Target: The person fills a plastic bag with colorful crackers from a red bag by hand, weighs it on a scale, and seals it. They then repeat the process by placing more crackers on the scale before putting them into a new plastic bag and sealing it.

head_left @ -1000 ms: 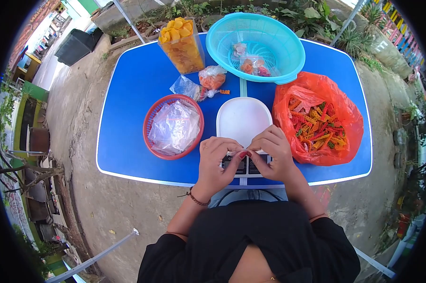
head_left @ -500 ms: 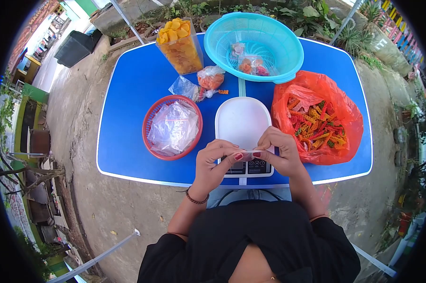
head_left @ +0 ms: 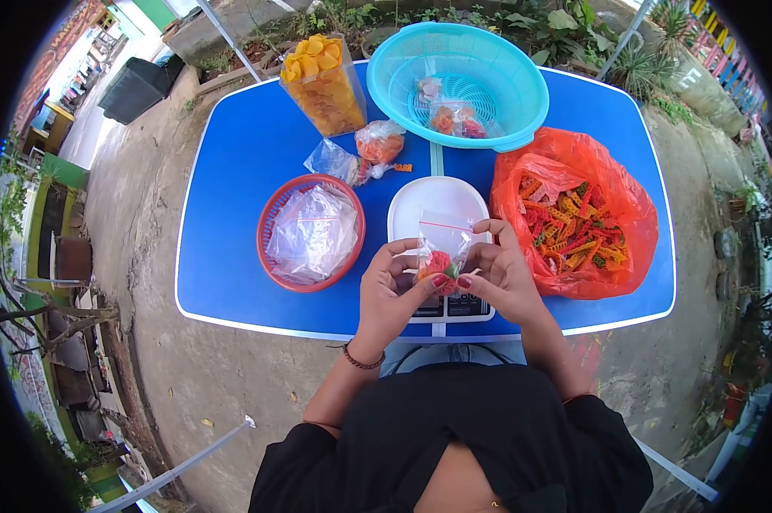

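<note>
Between both hands, above the front of a white kitchen scale (head_left: pixel 433 195), is a small clear zip bag (head_left: pixel 442 244) with a red strip along its top and red and green pieces inside. My left hand (head_left: pixel 394 286) grips its left side, thumb over the front. On the right side my right hand (head_left: pixel 505 278) pinches it, with fingers behind the plastic. The bag partly covers the scale's display and buttons. To the right of my right hand lies an open red plastic bag (head_left: pixel 638 214) full of orange, red and green crinkled snack pieces.
A red basket (head_left: pixel 269 265) of clear zip bags stands left on the blue table (head_left: pixel 219 214). Behind it are tied bags of seasoning (head_left: pixel 379 147) and a clear container of yellow chips (head_left: pixel 328 94). A turquoise basin (head_left: pixel 523 94) at the back holds several filled bags.
The small zip bag has turned upright, so its front and red strip now show. My hands have opened a little around its sides.
</note>
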A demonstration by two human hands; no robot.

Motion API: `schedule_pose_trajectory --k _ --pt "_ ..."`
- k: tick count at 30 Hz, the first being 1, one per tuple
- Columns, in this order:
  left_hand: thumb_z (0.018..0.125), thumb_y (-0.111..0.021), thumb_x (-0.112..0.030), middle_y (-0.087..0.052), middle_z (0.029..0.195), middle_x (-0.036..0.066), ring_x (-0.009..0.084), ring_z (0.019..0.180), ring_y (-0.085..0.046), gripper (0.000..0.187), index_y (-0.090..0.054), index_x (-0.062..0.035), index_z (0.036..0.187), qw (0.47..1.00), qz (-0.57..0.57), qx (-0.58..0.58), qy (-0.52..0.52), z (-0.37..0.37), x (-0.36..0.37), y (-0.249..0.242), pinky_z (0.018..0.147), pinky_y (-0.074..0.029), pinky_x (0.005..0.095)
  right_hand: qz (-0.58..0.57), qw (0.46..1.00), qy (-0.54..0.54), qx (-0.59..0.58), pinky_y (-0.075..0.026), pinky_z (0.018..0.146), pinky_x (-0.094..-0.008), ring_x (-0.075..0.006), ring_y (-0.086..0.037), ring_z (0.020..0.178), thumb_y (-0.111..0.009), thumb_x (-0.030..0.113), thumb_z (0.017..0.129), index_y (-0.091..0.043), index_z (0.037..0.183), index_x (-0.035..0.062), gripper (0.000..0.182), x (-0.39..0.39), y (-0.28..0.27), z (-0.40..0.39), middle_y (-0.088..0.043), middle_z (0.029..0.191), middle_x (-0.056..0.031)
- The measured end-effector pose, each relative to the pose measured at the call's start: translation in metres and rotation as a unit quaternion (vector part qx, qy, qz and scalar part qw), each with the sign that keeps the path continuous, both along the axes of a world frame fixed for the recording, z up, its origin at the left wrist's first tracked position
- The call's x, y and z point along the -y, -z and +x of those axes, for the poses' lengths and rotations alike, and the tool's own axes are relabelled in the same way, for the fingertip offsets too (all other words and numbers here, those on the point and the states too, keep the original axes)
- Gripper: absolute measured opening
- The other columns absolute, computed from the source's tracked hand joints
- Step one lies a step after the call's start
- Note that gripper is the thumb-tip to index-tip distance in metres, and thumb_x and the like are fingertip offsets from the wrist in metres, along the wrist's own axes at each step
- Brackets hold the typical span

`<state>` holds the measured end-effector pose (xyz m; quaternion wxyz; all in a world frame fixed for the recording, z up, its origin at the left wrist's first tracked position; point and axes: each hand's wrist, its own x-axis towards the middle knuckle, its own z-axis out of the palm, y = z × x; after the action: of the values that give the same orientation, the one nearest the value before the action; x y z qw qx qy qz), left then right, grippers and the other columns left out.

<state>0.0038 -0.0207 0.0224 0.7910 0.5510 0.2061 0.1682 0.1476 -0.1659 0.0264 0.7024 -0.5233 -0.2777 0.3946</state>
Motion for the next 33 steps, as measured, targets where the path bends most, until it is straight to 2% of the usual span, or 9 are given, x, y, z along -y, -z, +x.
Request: schedule_pose_trajectory --k 5,8,14,20,24,28,29,32,33 --pt "0.088 -0.077 -0.001 -0.068 0.110 0.013 0.0182 0.099 -0.070 0.065 -0.040 -0.0009 0.142 0.998 0.045 0.036 -0.001 0.002 -0.002 0.015 0.080 -0.063 0.0318 0.029 0.997 0.052 0.039 -0.056 0.083 -0.0253 -0.0129 -0.068 0.096 -0.071 -0.006 0.088 -0.050 0.117 0.0002 0.036 0.004 0.017 -0.002 -0.062 0.099 -0.0063" --pt "0.089 -0.076 -0.002 -0.069 0.106 0.012 0.0186 0.098 -0.071 0.057 -0.044 -0.0011 0.136 0.991 0.093 0.089 -0.038 0.013 0.002 0.016 0.073 -0.062 0.0291 0.025 0.992 0.081 0.096 -0.055 0.081 -0.0249 -0.0124 -0.067 0.094 -0.065 -0.010 0.090 -0.054 0.111 -0.0015 0.025 0.005 0.017 0.001 -0.063 0.101 -0.0076" --pt "0.091 -0.073 0.000 -0.066 0.107 0.013 0.0180 0.099 -0.071 0.042 -0.048 -0.0016 0.125 0.999 -0.020 0.016 -0.038 0.025 -0.006 0.020 0.070 -0.061 0.0268 0.031 0.963 0.099 0.247 -0.055 0.078 -0.0246 -0.0121 -0.067 0.091 -0.063 -0.011 0.090 -0.064 0.103 -0.0038 0.015 0.000 0.007 0.013 -0.065 0.104 -0.0096" --pt "0.091 -0.069 0.004 -0.067 0.104 0.008 0.0173 0.096 -0.072 0.036 -0.050 -0.0018 0.122 0.986 0.100 0.125 -0.033 0.061 -0.020 0.005 0.077 -0.058 0.0263 0.047 0.942 0.163 0.291 -0.056 0.077 -0.0249 -0.0136 -0.068 0.088 -0.062 -0.012 0.089 -0.069 0.102 -0.0042 0.017 -0.021 -0.009 0.038 -0.066 0.105 -0.0108" --pt "0.092 -0.068 0.004 -0.067 0.103 0.007 0.0151 0.096 -0.071 0.037 -0.050 -0.0016 0.124 0.983 0.137 0.114 -0.043 0.096 -0.034 -0.014 0.078 -0.056 0.0243 0.059 0.923 0.214 0.315 -0.057 0.076 -0.0253 -0.0139 -0.070 0.086 -0.061 -0.011 0.091 -0.068 0.103 -0.0047 0.016 -0.043 -0.023 0.060 -0.065 0.104 -0.0105" --pt "0.088 -0.071 -0.002 -0.071 0.108 0.010 0.0199 0.096 -0.071 0.034 -0.059 -0.0048 0.120 0.914 0.397 0.062 -0.060 0.136 -0.053 -0.022 0.081 -0.054 0.0316 0.008 0.901 0.261 0.346 -0.057 0.076 -0.0262 -0.0164 -0.071 0.085 -0.061 -0.010 0.090 -0.068 0.105 -0.0027 0.018 -0.065 -0.027 0.087 -0.064 0.105 -0.0118" --pt "0.086 -0.071 -0.007 -0.072 0.113 0.011 0.0269 0.103 -0.069 0.034 -0.062 -0.0082 0.119 0.893 0.437 0.082 -0.068 0.144 -0.057 -0.026 0.087 -0.050 0.0381 -0.021 0.895 0.267 0.356 -0.057 0.077 -0.0270 -0.0176 -0.071 0.086 -0.062 -0.010 0.090 -0.068 0.106 -0.0025 0.019 -0.070 -0.024 0.096 -0.065 0.106 -0.0130" --pt "0.087 -0.070 -0.011 -0.071 0.121 0.012 0.0300 0.113 -0.065 0.035 -0.063 -0.0108 0.121 0.821 0.564 0.026 -0.082 0.153 -0.058 -0.032 0.096 -0.046 0.0425 -0.051 0.883 0.265 0.384 -0.058 0.082 -0.0330 -0.0269 -0.071 0.097 -0.061 -0.009 0.088 -0.068 0.113 -0.0016 0.026 -0.076 -0.026 0.108 -0.065 0.118 -0.0181" --pt "0.090 -0.070 -0.023 -0.063 0.137 0.014 0.0339 0.129 -0.055 0.041 -0.064 -0.0142 0.130 0.834 0.550 -0.006 -0.050 0.156 -0.061 -0.028 0.106 -0.037 0.0496 -0.054 0.881 0.259 0.392 -0.058 0.085 -0.0356 -0.0310 -0.071 0.101 -0.061 -0.009 0.088 -0.068 0.116 -0.0012 0.029 -0.077 -0.026 0.110 -0.065 0.123 -0.0201"
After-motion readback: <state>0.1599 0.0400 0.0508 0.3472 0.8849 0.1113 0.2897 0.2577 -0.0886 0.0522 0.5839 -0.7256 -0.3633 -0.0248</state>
